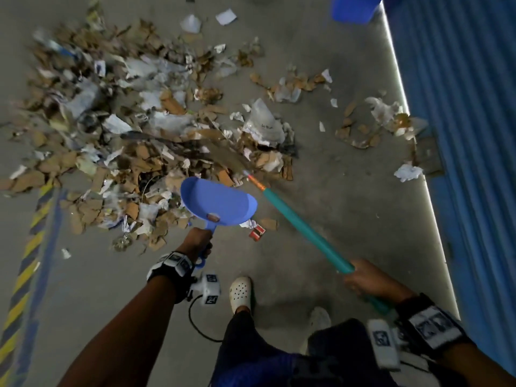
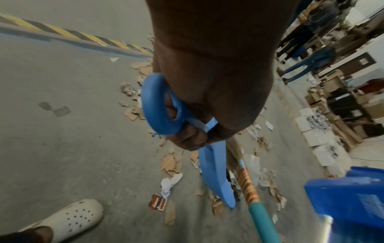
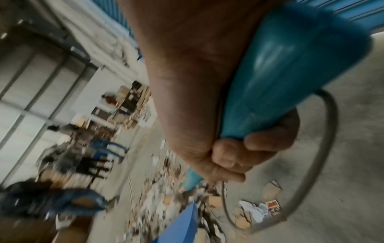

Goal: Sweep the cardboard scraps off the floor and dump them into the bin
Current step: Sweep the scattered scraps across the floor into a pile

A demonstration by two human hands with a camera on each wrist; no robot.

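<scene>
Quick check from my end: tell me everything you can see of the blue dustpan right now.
The dustpan looks like smooth blue plastic: a wide, shallow scoop with a raised back rim and a short handle ending in a loop. The left hand grips that handle. The scoop's open edge points toward the heap of cardboard scraps at the heap's near edge. Inside lies only one small brownish bit near the back; otherwise it looks nearly empty. Whether its lip touches the floor cannot be told.

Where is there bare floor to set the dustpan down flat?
Bare floor lies between the striped tape and the white shoe, and right of the broom handle toward the blue wall. Ahead, the scrap pile crowds everything.
</scene>
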